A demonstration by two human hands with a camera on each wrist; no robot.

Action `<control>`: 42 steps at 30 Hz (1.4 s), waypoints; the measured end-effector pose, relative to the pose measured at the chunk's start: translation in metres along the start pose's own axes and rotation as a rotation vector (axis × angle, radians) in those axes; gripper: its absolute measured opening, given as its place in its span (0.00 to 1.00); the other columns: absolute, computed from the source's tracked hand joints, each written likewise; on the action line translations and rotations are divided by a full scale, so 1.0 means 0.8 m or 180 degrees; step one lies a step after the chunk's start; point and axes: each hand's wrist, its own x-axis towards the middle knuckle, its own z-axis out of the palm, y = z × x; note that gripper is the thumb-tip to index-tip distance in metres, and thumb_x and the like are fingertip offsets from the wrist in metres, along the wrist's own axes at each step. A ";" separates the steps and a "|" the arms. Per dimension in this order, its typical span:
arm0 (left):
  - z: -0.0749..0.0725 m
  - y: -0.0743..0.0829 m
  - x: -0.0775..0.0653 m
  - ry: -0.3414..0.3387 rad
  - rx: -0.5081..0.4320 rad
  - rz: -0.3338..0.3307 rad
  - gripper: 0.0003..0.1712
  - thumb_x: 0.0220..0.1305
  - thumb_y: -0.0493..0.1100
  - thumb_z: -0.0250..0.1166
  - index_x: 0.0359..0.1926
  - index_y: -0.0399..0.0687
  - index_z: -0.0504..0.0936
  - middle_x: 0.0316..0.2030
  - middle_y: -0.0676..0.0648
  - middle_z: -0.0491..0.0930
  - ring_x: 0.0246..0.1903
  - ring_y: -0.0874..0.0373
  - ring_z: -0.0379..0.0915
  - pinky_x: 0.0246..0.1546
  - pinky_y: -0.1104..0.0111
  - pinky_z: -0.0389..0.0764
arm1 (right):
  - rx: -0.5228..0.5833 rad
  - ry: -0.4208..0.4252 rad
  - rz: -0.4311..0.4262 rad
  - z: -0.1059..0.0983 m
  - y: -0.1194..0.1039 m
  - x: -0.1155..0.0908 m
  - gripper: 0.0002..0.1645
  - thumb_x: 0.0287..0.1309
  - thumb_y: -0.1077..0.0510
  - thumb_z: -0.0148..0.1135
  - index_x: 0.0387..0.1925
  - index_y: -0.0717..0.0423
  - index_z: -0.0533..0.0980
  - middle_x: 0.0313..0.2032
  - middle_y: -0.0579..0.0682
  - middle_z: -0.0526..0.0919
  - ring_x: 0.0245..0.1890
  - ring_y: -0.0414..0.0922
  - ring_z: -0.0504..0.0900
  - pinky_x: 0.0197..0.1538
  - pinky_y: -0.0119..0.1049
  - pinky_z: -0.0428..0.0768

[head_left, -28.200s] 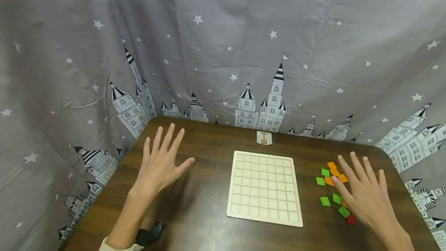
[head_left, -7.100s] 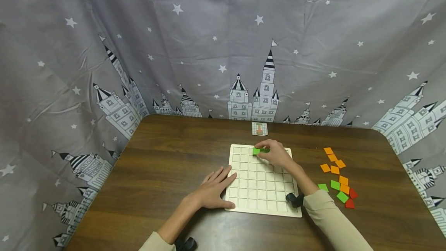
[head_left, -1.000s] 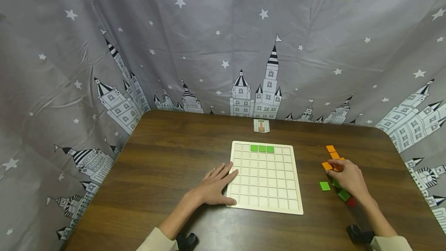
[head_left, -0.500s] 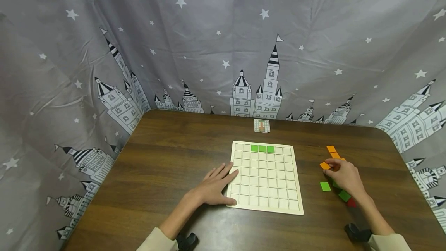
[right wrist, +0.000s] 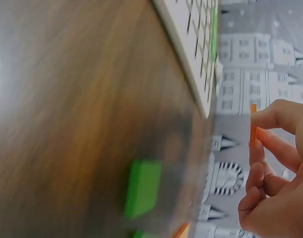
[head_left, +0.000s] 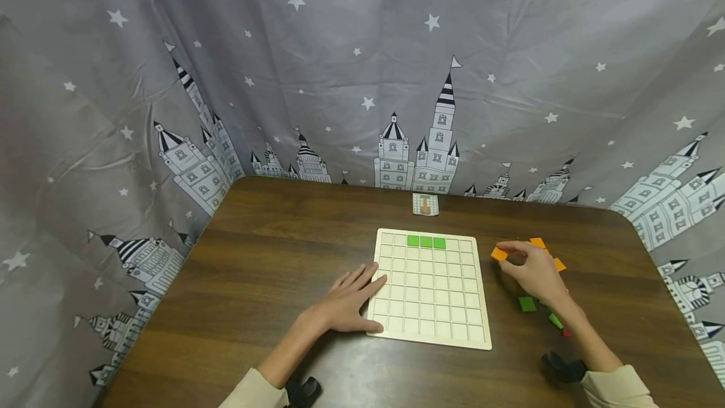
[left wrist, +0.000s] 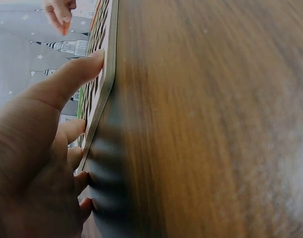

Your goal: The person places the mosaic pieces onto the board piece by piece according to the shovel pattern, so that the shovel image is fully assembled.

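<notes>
My right hand (head_left: 535, 271) pinches an orange square tile (head_left: 499, 254) between thumb and fingers, just to the right of the cream grid board (head_left: 427, 301). In the right wrist view the orange tile (right wrist: 253, 124) is seen edge-on, held up off the table. My left hand (head_left: 348, 304) rests on the board's left edge with fingers spread; in the left wrist view the thumb of this left hand (left wrist: 37, 124) lies on the rim. Three green tiles (head_left: 427, 242) sit side by side in the board's top row.
Loose orange tiles (head_left: 537, 242), green tiles (head_left: 527, 304) and a red tile (head_left: 566, 332) lie around and partly under my right hand. A small patterned card (head_left: 425, 204) lies behind the board. A grey curtain (head_left: 317, 80) hangs along the table's back edge.
My right hand has picked up an orange tile from the loose ones and moved it left toward the board. The left hand stays on the board's edge. Earlier, the board held no tiles.
</notes>
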 end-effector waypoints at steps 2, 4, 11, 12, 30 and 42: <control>-0.001 0.000 0.000 -0.0001 0.0010 -0.0009 0.55 0.59 0.64 0.69 0.79 0.50 0.55 0.79 0.43 0.42 0.76 0.43 0.34 0.70 0.44 0.43 | 0.0007 -0.0011 -0.0043 0.006 -0.010 0.005 0.21 0.59 0.63 0.66 0.55 0.64 0.81 0.52 0.64 0.81 0.46 0.61 0.81 0.42 0.52 0.79; -0.001 0.000 0.000 -0.0012 0.0031 -0.0027 0.55 0.59 0.64 0.69 0.79 0.50 0.55 0.79 0.43 0.41 0.76 0.43 0.34 0.71 0.44 0.43 | 0.0048 -0.0045 -0.0043 0.012 -0.019 0.009 0.21 0.59 0.63 0.67 0.55 0.63 0.81 0.52 0.64 0.81 0.47 0.61 0.80 0.45 0.56 0.78; 0.000 0.000 0.000 -0.0016 -0.0011 -0.0048 0.55 0.59 0.65 0.69 0.79 0.51 0.55 0.79 0.44 0.41 0.76 0.44 0.33 0.71 0.44 0.42 | 0.0176 -0.0127 -0.0190 0.039 -0.039 0.026 0.19 0.58 0.64 0.68 0.53 0.62 0.82 0.51 0.62 0.82 0.44 0.58 0.80 0.45 0.53 0.78; 0.000 0.000 0.000 -0.0012 -0.0012 -0.0047 0.55 0.59 0.65 0.68 0.79 0.51 0.55 0.79 0.44 0.41 0.76 0.44 0.33 0.71 0.44 0.42 | 0.0194 -0.0133 -0.0215 0.043 -0.041 0.029 0.19 0.58 0.65 0.68 0.52 0.62 0.83 0.50 0.61 0.82 0.44 0.57 0.79 0.45 0.53 0.77; -0.001 0.000 0.001 -0.0010 0.0009 -0.0030 0.54 0.59 0.65 0.69 0.79 0.51 0.55 0.79 0.44 0.41 0.76 0.43 0.34 0.71 0.44 0.43 | 0.0583 -0.0467 -0.0295 0.103 -0.056 0.056 0.21 0.51 0.67 0.61 0.49 0.61 0.85 0.53 0.61 0.82 0.39 0.53 0.76 0.27 0.35 0.67; -0.001 0.000 0.001 -0.0003 -0.0016 -0.0035 0.54 0.59 0.64 0.69 0.79 0.52 0.55 0.79 0.44 0.41 0.76 0.44 0.33 0.71 0.44 0.43 | 0.0336 -0.0506 -0.0437 0.117 -0.061 0.068 0.22 0.48 0.69 0.62 0.48 0.63 0.85 0.47 0.58 0.85 0.27 0.42 0.69 0.31 0.35 0.67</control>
